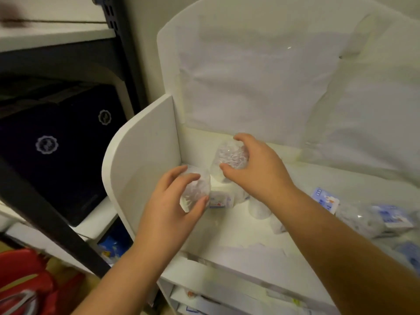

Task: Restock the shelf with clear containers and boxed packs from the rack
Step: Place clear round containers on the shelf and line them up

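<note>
My left hand (175, 198) grips a clear round container (195, 190) from above, close to the white shelf's left side panel (141, 160). My right hand (254, 164) grips a second clear container (230, 156) further back, near the rear left corner of the shelf board (227, 228). Both containers hold crumpled white material. A small white and blue boxed pack (221, 200) lies on the board between my hands. Further boxed packs (326, 200) and clear containers (356, 218) lie scattered on the right of the board.
A white back panel (261, 76) with a loose plastic sheet closes the shelf behind. Left of it stands a dark metal rack (52, 214) holding black boxes (56, 142). A red object (25, 280) sits at bottom left. Lower shelf levels (216, 298) hold more packs.
</note>
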Action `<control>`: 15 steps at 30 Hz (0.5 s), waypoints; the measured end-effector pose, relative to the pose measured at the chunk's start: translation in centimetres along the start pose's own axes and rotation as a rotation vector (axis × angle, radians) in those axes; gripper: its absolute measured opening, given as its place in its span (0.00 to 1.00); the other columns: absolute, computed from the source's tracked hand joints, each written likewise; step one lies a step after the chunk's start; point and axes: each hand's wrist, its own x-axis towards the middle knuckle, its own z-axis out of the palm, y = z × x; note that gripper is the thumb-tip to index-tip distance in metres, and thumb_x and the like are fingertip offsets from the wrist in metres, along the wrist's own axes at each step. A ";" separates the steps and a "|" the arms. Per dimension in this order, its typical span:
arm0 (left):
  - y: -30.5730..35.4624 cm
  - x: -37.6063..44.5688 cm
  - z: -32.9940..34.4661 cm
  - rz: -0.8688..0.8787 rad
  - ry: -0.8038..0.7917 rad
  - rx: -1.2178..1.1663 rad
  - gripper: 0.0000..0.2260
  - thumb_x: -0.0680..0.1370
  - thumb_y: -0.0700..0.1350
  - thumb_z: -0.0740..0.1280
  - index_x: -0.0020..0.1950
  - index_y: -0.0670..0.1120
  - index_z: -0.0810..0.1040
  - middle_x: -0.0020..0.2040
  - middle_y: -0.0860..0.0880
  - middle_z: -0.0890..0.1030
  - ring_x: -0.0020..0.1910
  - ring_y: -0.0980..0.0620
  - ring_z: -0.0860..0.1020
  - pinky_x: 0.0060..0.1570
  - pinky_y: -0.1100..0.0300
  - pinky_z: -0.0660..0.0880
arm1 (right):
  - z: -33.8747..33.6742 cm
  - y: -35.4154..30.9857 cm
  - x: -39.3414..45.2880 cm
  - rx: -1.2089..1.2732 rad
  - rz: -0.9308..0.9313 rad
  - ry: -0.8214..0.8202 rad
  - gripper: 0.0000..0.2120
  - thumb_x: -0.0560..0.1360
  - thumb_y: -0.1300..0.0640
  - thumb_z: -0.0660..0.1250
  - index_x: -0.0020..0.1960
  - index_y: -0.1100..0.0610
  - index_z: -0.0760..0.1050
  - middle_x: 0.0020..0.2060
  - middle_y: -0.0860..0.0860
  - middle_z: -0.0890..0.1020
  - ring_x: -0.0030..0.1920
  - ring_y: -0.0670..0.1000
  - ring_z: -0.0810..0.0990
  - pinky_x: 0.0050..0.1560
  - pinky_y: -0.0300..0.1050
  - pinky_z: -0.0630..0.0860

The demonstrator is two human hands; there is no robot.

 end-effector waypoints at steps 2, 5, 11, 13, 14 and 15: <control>1.5 0.4 0.0 0.028 0.010 -0.011 0.17 0.71 0.54 0.72 0.60 0.58 0.76 0.65 0.58 0.71 0.60 0.62 0.71 0.57 0.60 0.73 | -2.4 0.3 -1.1 0.043 0.005 0.051 0.32 0.67 0.43 0.73 0.68 0.43 0.68 0.55 0.48 0.77 0.54 0.50 0.77 0.55 0.46 0.75; 4.6 0.5 0.2 0.068 0.011 -0.015 0.18 0.71 0.55 0.72 0.60 0.58 0.76 0.65 0.59 0.70 0.58 0.64 0.70 0.57 0.61 0.72 | -6.5 1.4 -3.6 0.060 0.020 0.118 0.31 0.66 0.41 0.73 0.67 0.42 0.68 0.55 0.47 0.77 0.54 0.50 0.77 0.56 0.49 0.76; 12.8 -2.2 2.6 0.195 0.012 -0.118 0.18 0.70 0.52 0.74 0.59 0.55 0.77 0.64 0.56 0.72 0.61 0.59 0.73 0.57 0.54 0.75 | -16.2 4.8 -12.0 0.026 0.071 0.230 0.31 0.66 0.39 0.74 0.66 0.40 0.68 0.53 0.43 0.77 0.53 0.46 0.78 0.55 0.49 0.77; 16.3 -4.2 3.9 0.234 -0.002 -0.161 0.18 0.70 0.51 0.74 0.59 0.55 0.77 0.64 0.55 0.73 0.61 0.59 0.73 0.56 0.53 0.76 | -19.6 6.2 -16.2 0.011 0.093 0.248 0.30 0.65 0.38 0.73 0.64 0.39 0.68 0.53 0.43 0.77 0.52 0.45 0.78 0.55 0.50 0.78; 18.0 -5.2 4.4 0.247 -0.016 -0.177 0.18 0.70 0.51 0.74 0.59 0.55 0.77 0.64 0.55 0.73 0.62 0.60 0.73 0.56 0.54 0.76 | -21.2 6.9 -18.3 0.007 0.106 0.262 0.30 0.65 0.38 0.73 0.64 0.39 0.68 0.52 0.42 0.77 0.52 0.45 0.78 0.54 0.51 0.78; 19.8 -6.4 5.0 0.265 -0.031 -0.189 0.18 0.71 0.51 0.74 0.59 0.54 0.77 0.63 0.55 0.73 0.62 0.60 0.73 0.56 0.54 0.76 | -22.8 7.7 -20.7 0.005 0.125 0.278 0.30 0.65 0.37 0.73 0.63 0.39 0.68 0.52 0.42 0.77 0.51 0.45 0.78 0.54 0.51 0.78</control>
